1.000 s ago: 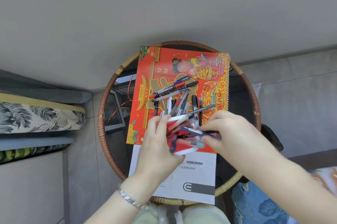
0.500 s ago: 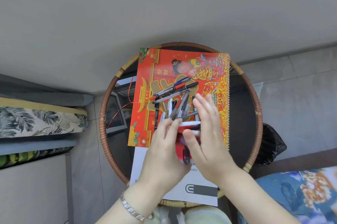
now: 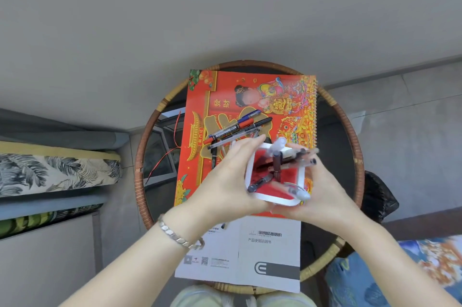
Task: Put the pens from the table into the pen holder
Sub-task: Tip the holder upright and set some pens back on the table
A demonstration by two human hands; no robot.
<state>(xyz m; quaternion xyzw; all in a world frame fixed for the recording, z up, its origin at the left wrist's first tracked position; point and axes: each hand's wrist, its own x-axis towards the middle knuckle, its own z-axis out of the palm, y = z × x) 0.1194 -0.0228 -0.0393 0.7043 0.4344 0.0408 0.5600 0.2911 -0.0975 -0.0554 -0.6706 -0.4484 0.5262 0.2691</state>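
Note:
The pen holder [image 3: 268,200] is a square white cup with a red inside, seen from above with its mouth facing me. Several pens [image 3: 276,165] stand or lean in it, some poking out over its far and right rims. My left hand [image 3: 228,183] grips its left side and my right hand [image 3: 322,196] cups its right and near side. Beyond the holder, a loose pile of pens [image 3: 237,129] lies on the red calendar [image 3: 250,97], partly hidden by my left fingers.
The calendar and a white manual [image 3: 270,251] lie on a round glass table with a rattan rim [image 3: 141,156]. A red cord [image 3: 162,159] shows under the glass at left. Patterned cushions [image 3: 55,171] sit left, a black bag [image 3: 378,194] right.
My right hand has come off the pens and dropped to the holder's right side. The holder has turned upright, mouth toward me, with both hands around it.

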